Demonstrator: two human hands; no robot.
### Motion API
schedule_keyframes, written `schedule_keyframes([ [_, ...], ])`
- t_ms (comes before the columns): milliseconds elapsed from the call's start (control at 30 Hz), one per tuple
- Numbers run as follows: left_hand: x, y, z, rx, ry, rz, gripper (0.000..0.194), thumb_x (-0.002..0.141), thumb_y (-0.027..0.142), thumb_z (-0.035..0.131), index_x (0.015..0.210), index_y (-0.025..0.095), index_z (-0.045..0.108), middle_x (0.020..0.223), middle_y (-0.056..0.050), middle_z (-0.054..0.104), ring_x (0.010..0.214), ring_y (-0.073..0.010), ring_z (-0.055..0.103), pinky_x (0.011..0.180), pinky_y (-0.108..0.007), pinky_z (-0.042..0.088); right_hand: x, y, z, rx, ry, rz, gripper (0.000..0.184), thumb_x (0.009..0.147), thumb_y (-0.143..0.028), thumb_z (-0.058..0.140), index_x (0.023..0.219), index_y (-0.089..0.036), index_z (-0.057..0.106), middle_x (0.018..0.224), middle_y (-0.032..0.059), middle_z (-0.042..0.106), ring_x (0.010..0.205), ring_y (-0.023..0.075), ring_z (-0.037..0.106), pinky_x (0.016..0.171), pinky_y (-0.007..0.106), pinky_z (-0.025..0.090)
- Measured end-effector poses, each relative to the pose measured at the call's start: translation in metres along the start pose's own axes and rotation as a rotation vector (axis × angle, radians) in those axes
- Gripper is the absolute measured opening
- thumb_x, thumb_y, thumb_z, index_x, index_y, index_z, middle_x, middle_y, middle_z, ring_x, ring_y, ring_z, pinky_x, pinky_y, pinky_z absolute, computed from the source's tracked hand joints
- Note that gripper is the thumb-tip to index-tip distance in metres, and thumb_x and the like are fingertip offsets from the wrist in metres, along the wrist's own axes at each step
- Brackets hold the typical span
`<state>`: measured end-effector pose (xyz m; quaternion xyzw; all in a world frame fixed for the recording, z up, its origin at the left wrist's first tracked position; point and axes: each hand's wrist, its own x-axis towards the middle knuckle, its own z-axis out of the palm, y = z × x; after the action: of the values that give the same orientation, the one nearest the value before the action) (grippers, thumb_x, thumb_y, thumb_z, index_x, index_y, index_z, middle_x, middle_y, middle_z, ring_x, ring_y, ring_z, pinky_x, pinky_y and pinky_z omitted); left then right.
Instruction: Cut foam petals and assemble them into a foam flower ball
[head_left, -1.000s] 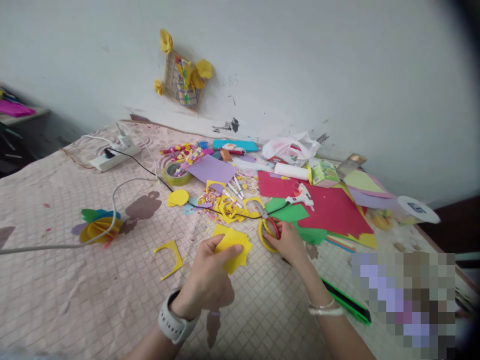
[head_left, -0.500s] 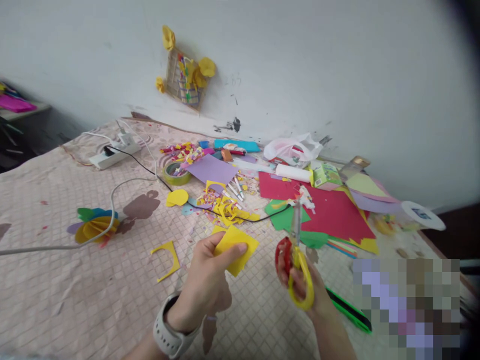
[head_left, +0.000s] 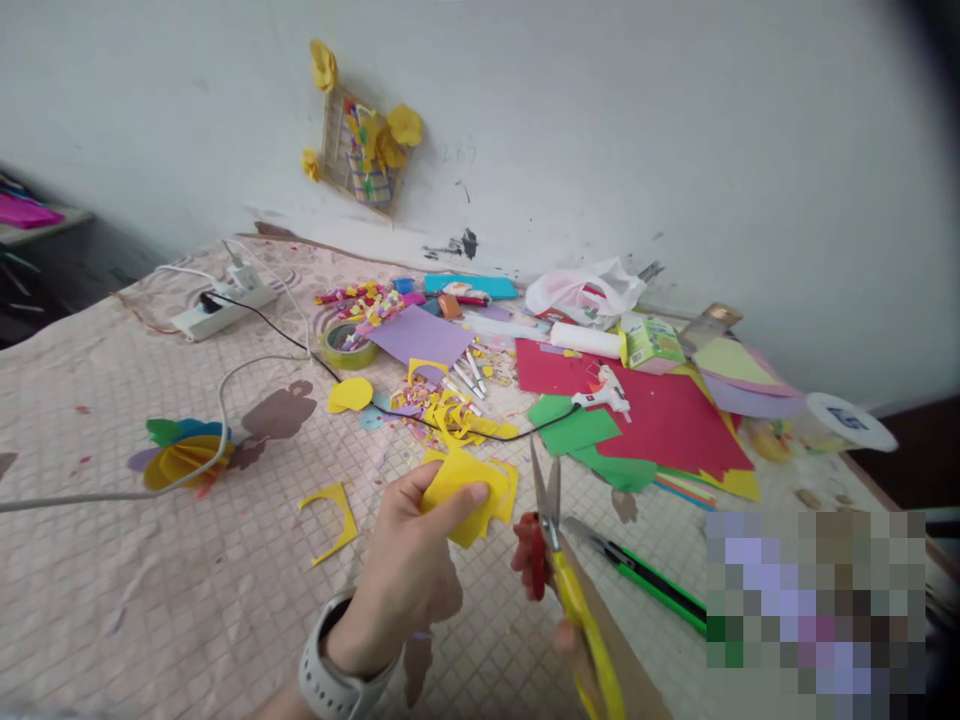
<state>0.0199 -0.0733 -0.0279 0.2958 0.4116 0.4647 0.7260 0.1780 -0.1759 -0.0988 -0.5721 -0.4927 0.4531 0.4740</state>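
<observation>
My left hand (head_left: 401, 560) pinches a sheet of yellow craft paper (head_left: 466, 495) with jagged edges, thumb on top, and a white smartwatch (head_left: 330, 665) sits on that wrist. My right hand (head_left: 536, 575) is shut around red-and-yellow-handled scissors (head_left: 577, 600), mostly hidden behind the handles at the bottom of the view. The scissors' blades (head_left: 545, 495) point up, slightly parted, just to the right of the yellow paper and apart from it. A yellow arch-shaped offcut (head_left: 331, 522) lies left of my left hand.
A pink quilted cover (head_left: 150, 570) spreads under everything. Ahead lie yellow scraps, a lilac sheet (head_left: 416, 335), a red sheet (head_left: 660, 425), green paper, a hot glue gun (head_left: 604, 400) and a tape roll (head_left: 349, 345). A green utility knife (head_left: 645, 580) lies right of the scissors.
My right hand has dropped lower and moved left, bringing the scissors next to the yellow paper with the blades now showing open. The left hand stays nearly still, and the green knife shows more fully.
</observation>
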Motion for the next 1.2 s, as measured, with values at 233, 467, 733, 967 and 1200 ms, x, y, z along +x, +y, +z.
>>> schedule_keyframes([
  [233,-0.011,0.005,0.002,0.043,0.001,0.05,0.017,0.067,0.029,0.081,0.073,0.016,0.072,0.065,0.0,0.069,0.055,-0.0083,0.057,0.052,-0.017,0.044,-0.001,-0.017,0.009,-0.03,-0.077,-0.033,0.089,0.066,-0.09,0.048,0.128,-0.027,0.052,0.093,0.005,0.053,0.075,0.0228,0.048,0.064,0.033,0.043],
  [467,-0.014,0.009,0.003,0.13,0.031,0.09,0.016,0.07,0.029,0.078,0.072,0.016,0.07,0.061,0.001,0.066,0.051,-0.0078,0.054,0.048,-0.017,0.041,0.003,-0.018,0.015,-0.014,-0.175,-0.06,0.085,0.068,-0.09,0.043,0.121,-0.024,0.053,0.083,0.0029,0.049,0.068,0.0211,0.046,0.06,0.033,0.041],
  [733,-0.02,0.01,0.002,0.117,0.018,0.076,0.018,0.069,0.03,0.079,0.073,0.016,0.069,0.062,0.002,0.064,0.052,-0.0068,0.052,0.048,-0.016,0.04,0.007,-0.038,0.026,0.18,0.003,-0.121,0.054,0.077,-0.073,0.061,0.106,-0.027,0.057,0.083,0.002,0.057,0.061,0.0168,0.05,0.053,0.029,0.044],
  [967,-0.023,0.008,0.004,0.21,-0.077,-0.042,0.026,0.069,0.038,0.078,0.075,0.015,0.069,0.061,0.001,0.061,0.049,-0.007,0.048,0.045,-0.017,0.036,0.034,-0.072,0.017,0.231,0.201,-0.189,0.024,0.073,-0.02,0.074,0.078,-0.025,0.051,0.076,-0.0029,0.064,0.064,0.0141,0.061,0.056,0.024,0.05],
  [1200,-0.023,0.005,0.002,0.205,-0.109,-0.061,0.025,0.068,0.036,0.079,0.074,0.013,0.069,0.061,0.0,0.062,0.047,-0.0068,0.047,0.043,-0.017,0.033,0.037,-0.084,0.017,0.093,0.244,-0.182,0.018,0.071,-0.02,0.071,0.07,-0.022,0.053,0.065,-0.0052,0.056,0.054,0.0096,0.056,0.048,0.019,0.046],
])
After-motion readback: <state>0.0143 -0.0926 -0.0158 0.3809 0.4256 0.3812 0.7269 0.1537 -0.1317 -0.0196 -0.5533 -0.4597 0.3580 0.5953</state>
